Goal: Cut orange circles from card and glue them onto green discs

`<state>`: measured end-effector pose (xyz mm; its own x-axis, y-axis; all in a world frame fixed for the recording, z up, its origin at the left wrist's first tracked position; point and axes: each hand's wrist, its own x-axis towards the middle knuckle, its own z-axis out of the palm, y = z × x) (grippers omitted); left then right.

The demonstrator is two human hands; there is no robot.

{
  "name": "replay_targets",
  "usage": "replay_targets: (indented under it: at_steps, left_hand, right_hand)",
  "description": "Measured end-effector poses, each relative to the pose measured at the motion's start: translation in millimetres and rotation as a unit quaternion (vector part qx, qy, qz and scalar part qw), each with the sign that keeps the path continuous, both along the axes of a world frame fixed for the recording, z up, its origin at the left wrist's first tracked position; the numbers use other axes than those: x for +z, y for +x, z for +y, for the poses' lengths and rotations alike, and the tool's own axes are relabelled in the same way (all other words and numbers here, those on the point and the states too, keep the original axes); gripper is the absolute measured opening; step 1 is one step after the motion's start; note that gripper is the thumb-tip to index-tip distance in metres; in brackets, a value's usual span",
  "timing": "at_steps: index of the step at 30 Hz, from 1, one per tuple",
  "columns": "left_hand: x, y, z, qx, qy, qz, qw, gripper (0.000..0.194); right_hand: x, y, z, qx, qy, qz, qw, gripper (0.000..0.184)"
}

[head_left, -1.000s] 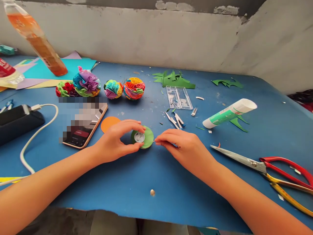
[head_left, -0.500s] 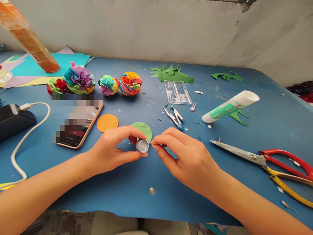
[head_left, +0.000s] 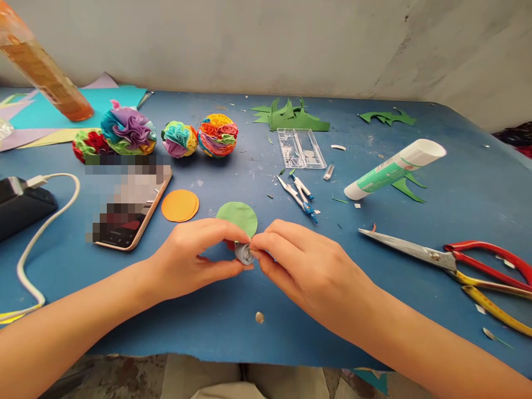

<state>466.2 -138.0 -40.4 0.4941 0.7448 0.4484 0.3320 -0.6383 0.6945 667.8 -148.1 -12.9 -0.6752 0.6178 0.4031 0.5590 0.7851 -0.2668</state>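
Observation:
Between thumb and forefinger, my left hand (head_left: 199, 249) grips a small pale grey cylindrical piece, like a cap or a spool (head_left: 244, 254), its round end turned toward me. My right hand (head_left: 305, 263) is closed in a pinch, fingertips against the piece's right edge; what they hold is hidden now. Just behind the fingers, a green paper circle (head_left: 238, 216) lies on the blue table (head_left: 199, 327). To its left rest orange paper circles (head_left: 179, 205), one overlapping another.
Red-and-yellow-handled scissors (head_left: 436, 256) lie at right, below a tilted glue stick (head_left: 382, 174). A compass (head_left: 300, 199) and clear plastic case (head_left: 302, 148) sit behind my hands. At left are a phone (head_left: 135, 205), ruffled paper balls (head_left: 218, 136), a bottle (head_left: 50, 72) and a cable (head_left: 27, 244).
My right fingertips have moved left onto the grey piece, hiding the thin pale strand that showed between them and it. The green circle shows more. The view has shifted slightly.

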Motion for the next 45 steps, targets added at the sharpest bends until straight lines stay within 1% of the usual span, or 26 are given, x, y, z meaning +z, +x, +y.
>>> replay_targets:
  at_steps: [8, 13, 17, 23, 29, 34, 36, 39, 42, 45]
  left_hand:
    - [-2.3, 3, -2, 0.024, 0.019, -0.004, 1.0, 0.01]
    - [-2.6, 4, -3, 0.044, 0.022, -0.012, 0.999, 0.012]
    - [-4.2, 3, -5, 0.062, 0.0, -0.027, 0.998, 0.015]
    - [-6.5, 2, -6, 0.064, -0.026, -0.046, 0.997, 0.018]
    - [-3.8, 3, -8, 0.062, -0.062, -0.074, 0.993, 0.019]
    - [0.8, 5, -10, 0.08, -0.114, -0.102, 0.985, 0.02]
    - [2.8, 5, -10, 0.09, -0.133, -0.104, 0.981, 0.021]
    - [5.6, 5, -7, 0.102, -0.139, -0.09, 0.981, 0.022]
    - [7.4, 3, -2, 0.112, -0.126, -0.057, 0.984, 0.021]
    - [7.8, 0, 5, 0.149, -0.099, -0.01, 0.984, 0.023]
  right_hand:
    - [-2.5, -2, -7, -0.031, -0.008, -0.012, 0.999, 0.016]
    - [-6.0, -3, -9, -0.052, 0.002, -0.018, 0.998, 0.017]
    - [-6.7, -4, -8, -0.059, 0.015, -0.007, 0.998, 0.018]
    - [-6.0, -5, -8, -0.064, 0.034, -0.006, 0.997, 0.022]
    - [-5.6, -8, -9, -0.069, 0.094, -0.02, 0.993, 0.021]
    - [-4.2, -9, -10, -0.076, 0.141, -0.01, 0.987, 0.018]
    - [-3.4, -8, -8, -0.071, 0.125, 0.004, 0.99, 0.017]
    - [-3.0, -5, -1, -0.068, 0.059, 0.045, 0.995, 0.015]
    - [-5.0, 0, 10, -0.076, 0.001, 0.084, 0.994, 0.01]
    - [-10.8, 3, 21, -0.088, -0.021, 0.076, 0.993, 0.011]
